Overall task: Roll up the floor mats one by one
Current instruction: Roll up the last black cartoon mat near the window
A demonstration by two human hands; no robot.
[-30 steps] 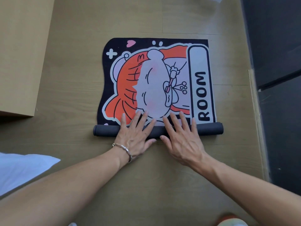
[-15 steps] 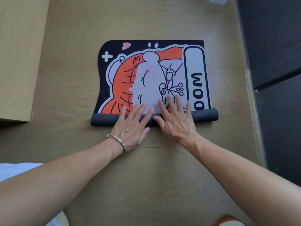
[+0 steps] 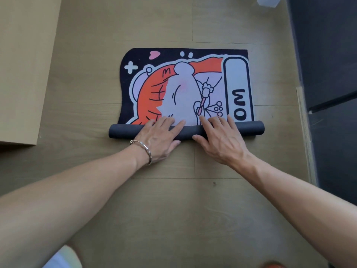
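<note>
A floor mat (image 3: 181, 84) with an orange and white cartoon and the letters "OM" showing lies on the wooden floor. Its near end is wound into a dark grey roll (image 3: 249, 128) that runs across the mat's width. My left hand (image 3: 156, 140), with a silver bracelet at the wrist, lies over the middle of the roll, fingers spread onto the printed face and thumb at the near side. My right hand (image 3: 220, 140) grips the roll the same way just to the right. Both hands hide the roll's centre.
A light wooden panel (image 3: 23, 64) covers the floor at the left. A dark wall or door (image 3: 328, 74) with a wooden trim strip (image 3: 305, 132) borders the right side. A white object (image 3: 268, 0) sits at the top edge. Bare floorboards (image 3: 173, 209) lie between me and the mat.
Both hands have pushed the roll away from me. It is thicker and covers more of the print: "ROOM" read in full a second ago, now only "OM" shows.
</note>
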